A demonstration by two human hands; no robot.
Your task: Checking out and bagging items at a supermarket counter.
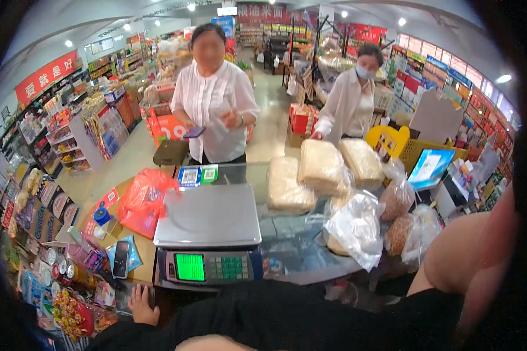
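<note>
My left hand [143, 305] rests palm down on the dark counter edge, fingers spread, holding nothing. Just beyond it a smartphone [121, 259] lies on a blue packet. My right arm [454, 252] is bent and raised close to the camera at the right rim; its hand is out of view. In front of me stands a digital scale with a bare steel platform [208, 217] and a lit green display [190, 266]. A red plastic bag [142, 204], contents hidden, leans by its left side. To the right, wrapped pale blocks [323, 166] are stacked on the glass counter [298, 259].
Across the counter a person [213, 101] holds a phone; another person in a mask [351, 101] stands behind the blocks. Clear bags of brown goods [397, 197] sit near a monitor [430, 169]. Several drink cans [72, 272] and a lollipop display [72, 313] crowd the left.
</note>
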